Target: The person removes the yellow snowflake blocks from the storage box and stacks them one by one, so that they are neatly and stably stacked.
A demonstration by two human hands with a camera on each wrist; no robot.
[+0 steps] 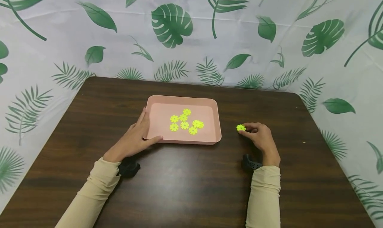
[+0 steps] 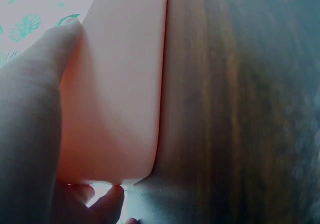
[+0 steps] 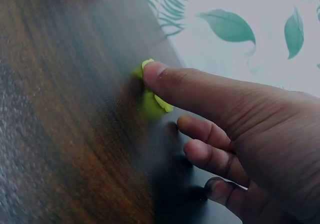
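A shallow pink tray lies on the table with several bright yellow, flower-shaped notched discs inside, toward its middle and right. My left hand holds the tray's near left corner, fingers along the left side and thumb on the front rim. The left wrist view shows that thumb over the tray wall and fingertips at the corner. Right of the tray, my right hand pinches one yellow notched disc between thumb and fingers, low over the table. In the right wrist view the thumb covers part of this disc.
The dark wooden table ends at a far edge behind the tray. A white cloth with green leaf prints hangs behind it and at both sides. Black straps sit on both wrists.
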